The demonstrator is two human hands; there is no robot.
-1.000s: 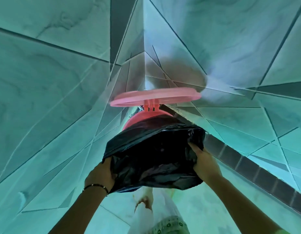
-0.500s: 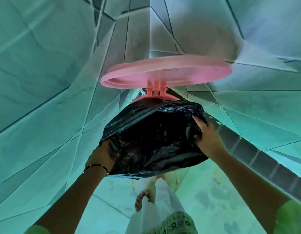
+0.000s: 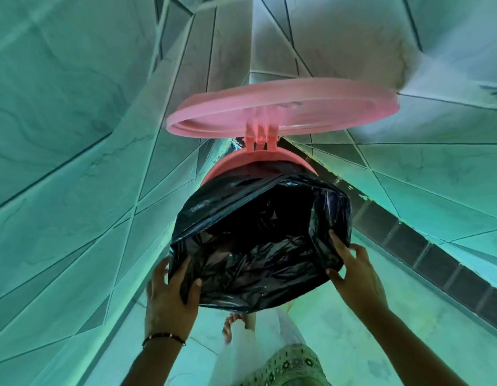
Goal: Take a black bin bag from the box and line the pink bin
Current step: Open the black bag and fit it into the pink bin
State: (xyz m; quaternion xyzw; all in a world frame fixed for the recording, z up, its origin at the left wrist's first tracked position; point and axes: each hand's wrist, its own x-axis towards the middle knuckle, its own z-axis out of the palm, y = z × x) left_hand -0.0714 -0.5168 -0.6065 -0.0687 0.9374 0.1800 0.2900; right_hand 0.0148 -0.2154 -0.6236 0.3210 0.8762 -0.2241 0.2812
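Note:
The pink bin [image 3: 228, 169] stands in a tiled corner with its round pink lid [image 3: 283, 107] swung up on the back hinge. A black bin bag [image 3: 253, 246] sits in it, its mouth open and folded over the near rim; the far pink rim still shows. My left hand [image 3: 169, 296] presses the bag against the bin's near left side, thumb on the plastic. My right hand [image 3: 356, 277] pinches the bag's edge at the near right side. The box is not in view.
Pale tiled walls [image 3: 60, 162] close in on the left and behind the bin. A dark tile strip [image 3: 436, 260] runs along the right wall's base. My bare foot [image 3: 230, 324] and pale clothing [image 3: 269, 358] are on the floor just under the bin.
The view has moved closer to the bin. Both hands slid lower on the bin's near sides, and the bag's mouth now gapes wider over the rim.

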